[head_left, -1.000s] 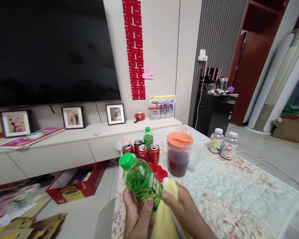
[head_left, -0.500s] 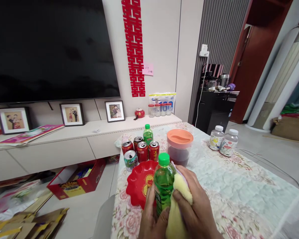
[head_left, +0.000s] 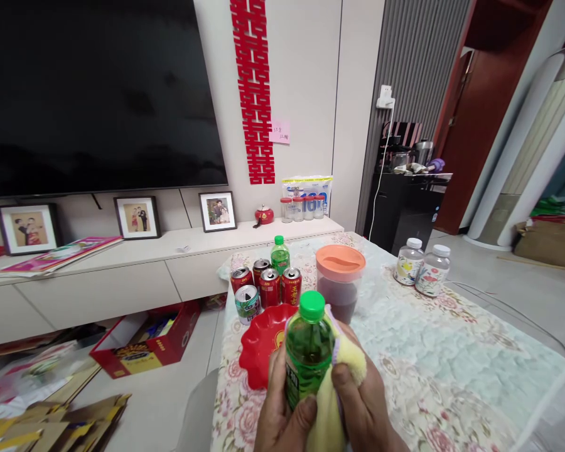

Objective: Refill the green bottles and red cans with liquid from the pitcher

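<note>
A green plastic bottle (head_left: 309, 351) with a green cap is held upright above the near part of the table. My left hand (head_left: 285, 408) wraps round its lower left side, thumb across the front. On the bottle's right side my right hand (head_left: 365, 402) grips a pale yellow cloth (head_left: 328, 408) with a lilac edge, pressing it against the bottle. Just behind lies a red scalloped plate (head_left: 254, 351), partly hidden by the bottle and left hand. Beyond the plate stand several drink cans (head_left: 270, 289) and another green bottle (head_left: 280, 256). A clear tub (head_left: 336, 295) with an orange lid stands behind my right hand.
Two clear jars with white caps (head_left: 432, 271) stand on the right of the flowered tablecloth (head_left: 452, 370). Behind the table runs a low white cabinet (head_left: 179, 242) with picture frames. A red box (head_left: 145, 345) sits on the floor at left.
The bottle has come slightly nearer and tilted a little, with both hands shifting slightly left. The cloth stays against its right side.
</note>
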Tool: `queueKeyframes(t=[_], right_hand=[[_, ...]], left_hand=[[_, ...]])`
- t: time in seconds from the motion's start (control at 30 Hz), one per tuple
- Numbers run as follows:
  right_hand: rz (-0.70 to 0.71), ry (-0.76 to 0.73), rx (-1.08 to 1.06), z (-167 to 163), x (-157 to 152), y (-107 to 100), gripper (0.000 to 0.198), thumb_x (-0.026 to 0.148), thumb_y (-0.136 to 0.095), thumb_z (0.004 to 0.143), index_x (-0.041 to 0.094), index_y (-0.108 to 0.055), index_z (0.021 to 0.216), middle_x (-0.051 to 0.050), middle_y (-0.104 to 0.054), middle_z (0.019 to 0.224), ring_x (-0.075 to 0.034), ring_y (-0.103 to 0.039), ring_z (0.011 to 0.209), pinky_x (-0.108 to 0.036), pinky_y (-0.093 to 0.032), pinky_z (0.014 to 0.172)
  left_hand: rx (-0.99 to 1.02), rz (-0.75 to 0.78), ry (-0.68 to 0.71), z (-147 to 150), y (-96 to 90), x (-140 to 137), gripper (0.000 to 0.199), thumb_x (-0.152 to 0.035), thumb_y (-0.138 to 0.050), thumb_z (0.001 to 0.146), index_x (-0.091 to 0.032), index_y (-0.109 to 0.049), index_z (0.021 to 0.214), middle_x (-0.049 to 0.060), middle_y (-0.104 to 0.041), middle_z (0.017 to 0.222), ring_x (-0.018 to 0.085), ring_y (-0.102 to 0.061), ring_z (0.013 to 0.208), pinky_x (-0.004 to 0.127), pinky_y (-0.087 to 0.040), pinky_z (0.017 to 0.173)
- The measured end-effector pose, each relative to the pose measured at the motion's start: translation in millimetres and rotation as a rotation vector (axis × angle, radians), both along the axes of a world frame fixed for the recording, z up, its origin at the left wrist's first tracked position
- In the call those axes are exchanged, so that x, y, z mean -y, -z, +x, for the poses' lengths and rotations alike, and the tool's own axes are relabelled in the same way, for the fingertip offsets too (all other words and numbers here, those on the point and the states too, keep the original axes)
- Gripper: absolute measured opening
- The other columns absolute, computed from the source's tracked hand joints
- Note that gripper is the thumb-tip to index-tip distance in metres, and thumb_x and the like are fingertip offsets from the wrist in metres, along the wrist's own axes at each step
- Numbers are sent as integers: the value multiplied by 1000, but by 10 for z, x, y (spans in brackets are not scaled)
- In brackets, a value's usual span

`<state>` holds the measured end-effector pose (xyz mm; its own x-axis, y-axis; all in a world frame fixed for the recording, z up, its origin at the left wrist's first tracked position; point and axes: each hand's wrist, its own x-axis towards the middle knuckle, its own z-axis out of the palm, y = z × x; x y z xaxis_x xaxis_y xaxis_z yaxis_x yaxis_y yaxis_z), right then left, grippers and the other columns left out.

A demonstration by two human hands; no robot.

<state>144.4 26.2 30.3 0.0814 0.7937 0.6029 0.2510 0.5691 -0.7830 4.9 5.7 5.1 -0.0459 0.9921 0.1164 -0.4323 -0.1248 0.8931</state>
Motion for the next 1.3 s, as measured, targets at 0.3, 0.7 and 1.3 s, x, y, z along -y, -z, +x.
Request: queueKeyframes(t=[0.3, 0.7, 1.3], right_hand=[[49, -159, 123, -147, -51, 95, 73, 65, -42, 103, 12, -53, 151, -21, -55, 152, -31, -51, 143, -46, -41, 121], [-789, -412, -842, -345, 41, -81, 67, 66, -74, 85, 14, -65, 128, -13, -80, 103, -32, -77, 92, -43, -60, 86], [-639, -710, -570, -340, -22, -79, 53, 57, -80, 79, 16, -73, 113, -10, -77, 98, -30, -73, 95, -42, -57, 86]], left_hand=[[235, -149, -68, -70, -405, 93, 91, -44, -89, 78, -36, -44, 157, 10, -64, 150, 38, -55, 143, 42, -55, 111], [153, -67, -173, 40, -408, 116, 93, -50, -86, 79, -30, -43, 159, 11, -65, 149, 37, -57, 141, 43, -45, 121], [117, -115, -235, -116, -524, -27, 97, -48, -95, 67, -29, -45, 149, 12, -75, 127, 33, -74, 114, 39, -63, 94]])
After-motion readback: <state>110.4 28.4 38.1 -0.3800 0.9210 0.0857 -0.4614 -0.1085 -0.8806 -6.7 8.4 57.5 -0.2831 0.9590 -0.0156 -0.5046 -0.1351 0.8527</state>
